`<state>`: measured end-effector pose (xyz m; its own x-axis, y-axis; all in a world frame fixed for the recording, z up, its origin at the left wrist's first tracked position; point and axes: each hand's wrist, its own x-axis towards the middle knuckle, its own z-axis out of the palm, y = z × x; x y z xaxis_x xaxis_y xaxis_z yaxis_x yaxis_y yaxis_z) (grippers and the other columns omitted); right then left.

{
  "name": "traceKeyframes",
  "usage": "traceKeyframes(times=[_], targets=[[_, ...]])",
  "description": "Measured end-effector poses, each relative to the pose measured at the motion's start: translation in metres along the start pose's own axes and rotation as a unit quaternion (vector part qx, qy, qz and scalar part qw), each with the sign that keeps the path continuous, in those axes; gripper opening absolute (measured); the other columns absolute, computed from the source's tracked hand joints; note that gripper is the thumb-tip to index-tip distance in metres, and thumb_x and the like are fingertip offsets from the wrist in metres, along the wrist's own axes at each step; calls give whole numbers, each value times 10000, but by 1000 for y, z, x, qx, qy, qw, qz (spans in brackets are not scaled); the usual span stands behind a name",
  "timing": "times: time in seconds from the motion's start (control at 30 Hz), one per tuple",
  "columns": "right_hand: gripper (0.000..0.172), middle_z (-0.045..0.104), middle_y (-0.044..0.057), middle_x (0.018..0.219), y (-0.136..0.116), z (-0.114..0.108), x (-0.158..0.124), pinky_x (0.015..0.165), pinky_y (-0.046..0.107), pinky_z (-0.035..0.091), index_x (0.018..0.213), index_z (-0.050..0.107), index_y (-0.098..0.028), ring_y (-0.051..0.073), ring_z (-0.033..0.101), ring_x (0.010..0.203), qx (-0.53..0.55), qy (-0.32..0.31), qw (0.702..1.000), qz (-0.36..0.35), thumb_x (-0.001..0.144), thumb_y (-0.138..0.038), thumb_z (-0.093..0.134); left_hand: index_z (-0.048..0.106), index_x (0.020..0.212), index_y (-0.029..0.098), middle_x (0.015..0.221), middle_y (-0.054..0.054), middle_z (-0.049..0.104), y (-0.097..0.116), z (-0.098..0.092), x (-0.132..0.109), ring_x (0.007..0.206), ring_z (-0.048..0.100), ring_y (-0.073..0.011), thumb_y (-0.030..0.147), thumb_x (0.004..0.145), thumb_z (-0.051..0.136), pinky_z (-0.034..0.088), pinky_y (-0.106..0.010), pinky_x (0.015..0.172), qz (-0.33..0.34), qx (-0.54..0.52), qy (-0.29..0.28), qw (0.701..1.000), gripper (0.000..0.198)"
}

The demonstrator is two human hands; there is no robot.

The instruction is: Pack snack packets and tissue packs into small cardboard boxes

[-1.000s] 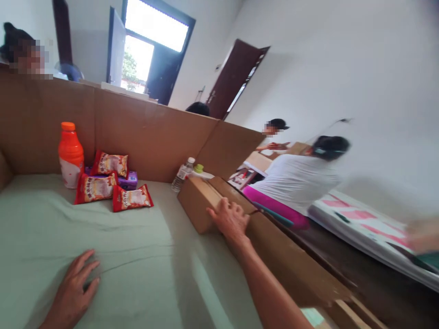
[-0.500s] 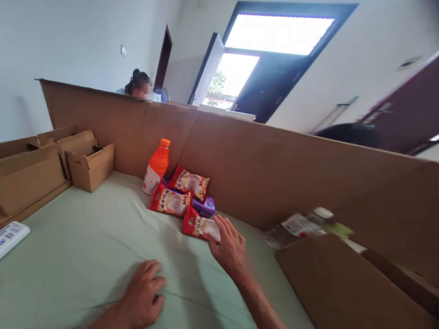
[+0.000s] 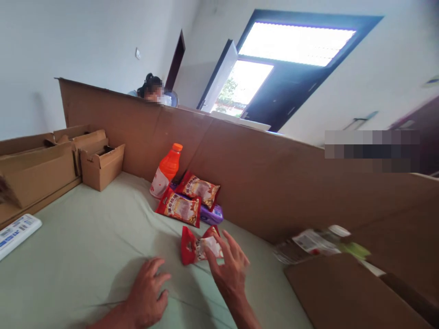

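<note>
A red and white snack packet [image 3: 199, 246] is at the fingers of my right hand [image 3: 228, 265]; thumb and fingers are on either side of its right end, and its far corner is raised. My left hand [image 3: 149, 290] rests over the green cloth [image 3: 113, 237] to the left, fingers apart, holding nothing. Farther back, one snack packet [image 3: 181, 208] and another packet [image 3: 202, 188] lie on a purple package [image 3: 211, 214]. Beside them an orange-capped bottle [image 3: 168, 170] leans against the cardboard wall.
Small cardboard boxes [image 3: 101, 167] stand at the left, near a white box [image 3: 18, 235]. At the right lie a clear plastic bottle [image 3: 317, 242] and a brown cardboard piece [image 3: 343, 292]. A person [image 3: 151, 89] is behind the cardboard wall [image 3: 274, 183].
The front packet has come nearer, away from the other packets, with my right hand. The view has shifted a little, so the scene sits farther right.
</note>
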<state>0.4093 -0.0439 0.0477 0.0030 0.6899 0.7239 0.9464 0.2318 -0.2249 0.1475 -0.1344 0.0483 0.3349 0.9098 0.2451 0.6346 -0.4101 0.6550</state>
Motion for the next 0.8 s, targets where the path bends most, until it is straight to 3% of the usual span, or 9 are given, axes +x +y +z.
traceKeyframes(times=[0.07, 0.17, 0.33, 0.43, 0.5, 0.57, 0.67, 0.8], targets=[[539, 527, 197, 1442, 1, 5, -22, 1011, 523, 409, 1269, 606, -185, 355, 516, 1295, 11, 16, 997, 74, 944, -569, 413, 707, 1162, 223, 1435, -137, 575, -7, -10, 2, 1347, 526, -307, 123, 707, 615, 480, -525, 1109, -7, 17, 57, 998, 476], [707, 482, 240, 1472, 10, 19, -49, 981, 572, 442, 1320, 570, -147, 409, 495, 1318, 22, -37, 981, 189, 909, -674, 337, 651, 1229, 231, 1461, -136, 532, -28, -47, 16, 1364, 497, -307, 166, 788, 574, 460, -544, 1119, -35, 49, 166, 984, 452], [802, 469, 211, 1489, 20, 29, -59, 989, 568, 455, 1386, 520, -165, 408, 498, 1323, 35, -115, 964, 236, 848, -730, 333, 532, 1339, 169, 1526, -184, 386, -69, -153, 78, 1442, 372, -346, 167, 833, 560, 297, -561, 1212, -102, 116, 332, 930, 507], [802, 491, 197, 1471, 22, 31, -57, 959, 542, 479, 1367, 533, -176, 398, 519, 1305, 44, -115, 961, 248, 830, -733, 322, 461, 1400, 114, 1599, -221, 231, -85, -212, 125, 1513, 216, -370, 139, 823, 600, 209, -550, 1241, -129, 149, 387, 901, 595], [795, 504, 191, 1463, 23, 32, -56, 949, 534, 485, 1354, 542, -181, 394, 534, 1287, 48, -109, 959, 258, 819, -731, 333, 464, 1401, 104, 1623, -226, 170, -94, -238, 151, 1523, 160, -396, 141, 823, 640, 189, -574, 1234, -146, 161, 404, 889, 605], [798, 510, 193, 1460, 25, 33, -57, 946, 529, 487, 1343, 549, -175, 395, 546, 1272, 54, -104, 958, 262, 809, -732, 347, 517, 1359, 131, 1624, -191, 216, -105, -254, 169, 1507, 184, -411, 185, 845, 680, 223, -625, 1203, -161, 166, 405, 884, 542], [794, 509, 185, 1469, 28, 35, -57, 950, 535, 482, 1332, 556, -192, 398, 549, 1267, 67, -102, 956, 268, 799, -748, 361, 577, 1302, 189, 1540, -118, 410, -120, -264, 177, 1416, 379, -359, 302, 911, 675, 347, -629, 1134, -168, 160, 392, 890, 419], [824, 515, 208, 1449, 33, 36, -58, 981, 554, 461, 1313, 555, -166, 421, 525, 1282, 104, -91, 952, 272, 791, -778, 373, 601, 1265, 190, 1456, -111, 512, -125, -266, 151, 1322, 502, -308, 346, 938, 650, 427, -578, 1092, -145, 130, 368, 909, 366]])
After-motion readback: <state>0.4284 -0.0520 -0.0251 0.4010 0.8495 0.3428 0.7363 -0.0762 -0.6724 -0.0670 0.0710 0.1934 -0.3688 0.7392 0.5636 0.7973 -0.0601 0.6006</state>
